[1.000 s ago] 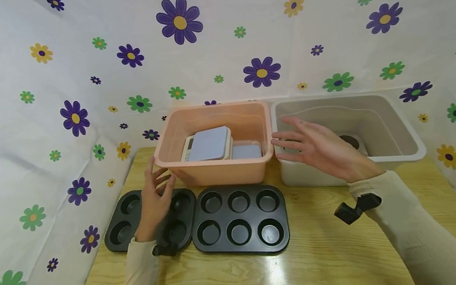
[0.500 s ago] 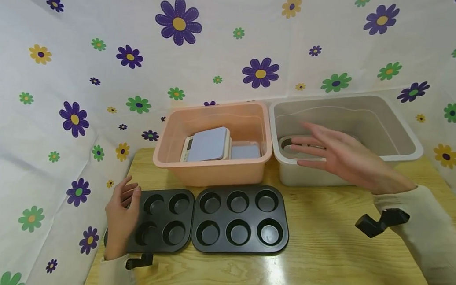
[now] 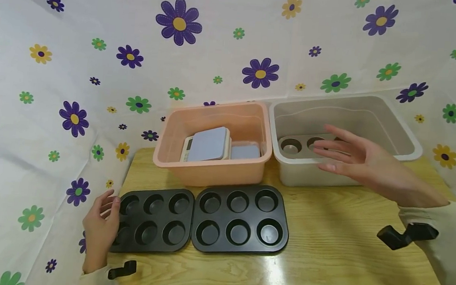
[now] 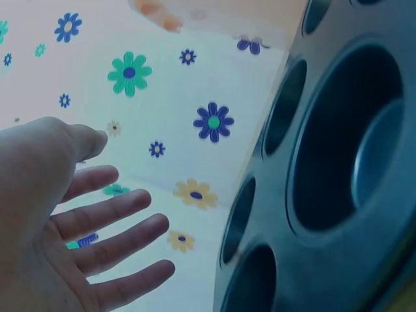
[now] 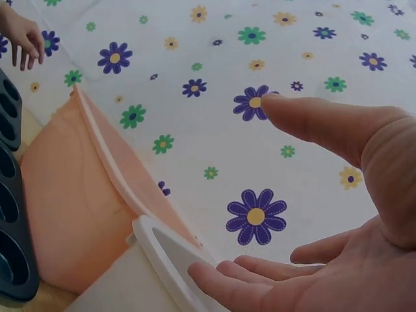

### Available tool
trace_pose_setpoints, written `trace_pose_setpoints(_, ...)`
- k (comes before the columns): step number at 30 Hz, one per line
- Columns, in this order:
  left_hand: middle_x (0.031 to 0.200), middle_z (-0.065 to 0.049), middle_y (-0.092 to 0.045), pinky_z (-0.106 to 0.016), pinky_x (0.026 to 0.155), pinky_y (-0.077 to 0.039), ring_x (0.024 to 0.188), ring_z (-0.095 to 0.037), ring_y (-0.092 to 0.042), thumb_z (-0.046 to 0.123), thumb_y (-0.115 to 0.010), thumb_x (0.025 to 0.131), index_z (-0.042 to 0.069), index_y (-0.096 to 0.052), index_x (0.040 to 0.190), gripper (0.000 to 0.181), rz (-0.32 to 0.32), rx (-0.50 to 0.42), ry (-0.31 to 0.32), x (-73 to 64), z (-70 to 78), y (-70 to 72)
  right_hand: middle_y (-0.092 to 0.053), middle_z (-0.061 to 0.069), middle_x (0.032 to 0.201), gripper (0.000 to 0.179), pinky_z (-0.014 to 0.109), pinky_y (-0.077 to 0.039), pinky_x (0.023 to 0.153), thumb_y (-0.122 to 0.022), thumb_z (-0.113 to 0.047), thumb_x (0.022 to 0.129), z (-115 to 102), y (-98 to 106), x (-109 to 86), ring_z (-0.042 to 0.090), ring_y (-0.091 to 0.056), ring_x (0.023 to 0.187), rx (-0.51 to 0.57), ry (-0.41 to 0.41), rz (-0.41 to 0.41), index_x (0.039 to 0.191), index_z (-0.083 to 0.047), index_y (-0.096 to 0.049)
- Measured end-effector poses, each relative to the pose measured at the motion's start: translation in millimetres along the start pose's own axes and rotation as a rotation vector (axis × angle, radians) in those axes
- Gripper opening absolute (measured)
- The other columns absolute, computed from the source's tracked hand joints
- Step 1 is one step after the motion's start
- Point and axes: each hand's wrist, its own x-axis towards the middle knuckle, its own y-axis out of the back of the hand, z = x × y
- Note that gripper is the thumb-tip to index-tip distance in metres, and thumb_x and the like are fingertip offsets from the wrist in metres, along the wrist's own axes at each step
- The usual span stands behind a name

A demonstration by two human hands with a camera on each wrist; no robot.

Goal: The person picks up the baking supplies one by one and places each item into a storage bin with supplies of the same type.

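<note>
My left hand (image 3: 101, 224) hovers at the left end of a black muffin tin (image 3: 161, 239), fingers loosely extended and holding nothing. In the left wrist view its spread fingers (image 4: 120, 211) point toward the flowered backdrop, with the tin's cups (image 4: 354, 136) to their right. A second black muffin tin (image 3: 224, 221) lies against the first one's right side. Over the front rim of the grey-white bin (image 3: 305, 170), my right hand (image 3: 363, 163) is raised with relaxed fingers and nothing in it. Inside that bin lies a lighter brownish muffin tin (image 3: 302, 148), partly hidden by the hand.
To the left of the grey-white bin stands a peach bin (image 3: 217, 175) with a kitchen scale (image 3: 208, 144) and a pale flat box (image 3: 246, 151) in it. Wooden table (image 3: 323, 255) extends in front. A white flowered sheet (image 3: 219, 40) rises behind and at the left.
My left hand has moved left and toward me, from the peach bin's corner to the left tin's end. My right hand has drawn back rightward, uncovering cups of the tin in the grey-white bin.
</note>
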Motion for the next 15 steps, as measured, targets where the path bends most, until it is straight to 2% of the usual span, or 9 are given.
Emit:
trace_pose_setpoints(3, 0.135, -0.021, -0.075, 0.001, 0.089, -0.046, 0.113, -0.027, -0.072, 0.03, -0.063, 0.111, 0.01, -0.067, 0.146, 0.041, 0.016, 0.02, 0.003, -3.3, -9.5, 2.7, -0.044, 0.006, 0.174, 0.094, 0.018, -0.059, 0.104, -0.068, -0.006, 0.107, 7.2, 3.3, -4.2, 0.0, -0.066, 0.136, -0.021, 0.018, 0.017, 0.177, -0.03, -0.01)
trace_pose_setpoints(7, 0.134, -0.021, -0.075, 0.008, 0.084, -0.037, 0.112, -0.032, -0.073, 0.029, -0.064, 0.111, 0.007, -0.07, 0.142, 0.038, 0.033, 0.042, 0.001, -5.2, -19.9, 5.3, -0.051, -0.013, 0.164, 0.095, 0.02, -0.062, 0.1, -0.066, 0.001, 0.106, 19.3, 9.3, -12.4, -0.005, -0.063, 0.135, -0.013, 0.036, 0.036, 0.177, -0.031, -0.011)
trace_pose_setpoints(10, 0.136, -0.023, -0.074, 0.006, 0.084, -0.036, 0.117, -0.041, -0.073, 0.027, -0.064, 0.111, 0.005, -0.07, 0.141, 0.038, 0.032, 0.052, 0.009, -6.0, -24.5, 7.1, -0.052, -0.021, 0.16, 0.095, 0.021, -0.063, 0.099, -0.063, 0.006, 0.106, 27.7, 13.5, -21.0, -0.003, -0.066, 0.133, -0.004, 0.041, 0.061, 0.177, -0.03, -0.011)
trace_pose_setpoints(11, 0.137, -0.023, -0.073, 0.002, 0.084, -0.038, 0.119, -0.044, -0.073, 0.027, -0.063, 0.111, 0.004, -0.07, 0.141, 0.038, 0.029, 0.059, 0.017, -6.6, -25.6, 7.7, -0.052, -0.022, 0.16, 0.095, 0.02, -0.062, 0.099, -0.063, 0.005, 0.106, 29.7, 14.5, -24.1, -0.004, -0.066, 0.132, -0.014, 0.035, 0.074, 0.177, -0.031, -0.012)
trace_pose_setpoints(12, 0.138, -0.024, -0.072, -0.005, 0.087, -0.047, 0.121, -0.046, -0.072, 0.027, -0.062, 0.112, 0.003, -0.069, 0.141, 0.038, 0.027, 0.067, 0.027, -7.4, -26.6, 8.2, -0.052, -0.024, 0.16, 0.096, 0.019, -0.062, 0.098, -0.064, 0.004, 0.106, 31.2, 15.3, -26.9, -0.006, -0.065, 0.132, -0.028, 0.026, 0.088, 0.177, -0.033, -0.012)
trace_pose_setpoints(14, 0.14, -0.026, -0.071, -0.027, 0.096, -0.06, 0.124, -0.049, -0.071, 0.026, -0.061, 0.112, 0.001, -0.068, 0.142, 0.039, 0.018, 0.078, 0.049, -7.8, -26.9, 8.5, -0.05, -0.023, 0.162, 0.096, 0.018, -0.062, 0.098, -0.064, 0.005, 0.106, 34.9, 18.3, -32.9, -0.01, -0.062, 0.134, -0.037, 0.034, 0.102, 0.177, -0.033, -0.011)
trace_pose_setpoints(15, 0.141, -0.027, -0.07, -0.04, 0.099, -0.062, 0.125, -0.05, -0.07, 0.026, -0.06, 0.112, 0.001, -0.068, 0.142, 0.04, 0.014, 0.085, 0.058, -8.1, -27.0, 8.6, -0.049, -0.022, 0.164, 0.096, 0.018, -0.062, 0.098, -0.063, 0.006, 0.106, 35.8, 19.7, -35.6, -0.011, -0.061, 0.135, -0.041, 0.035, 0.113, 0.177, -0.033, -0.012)
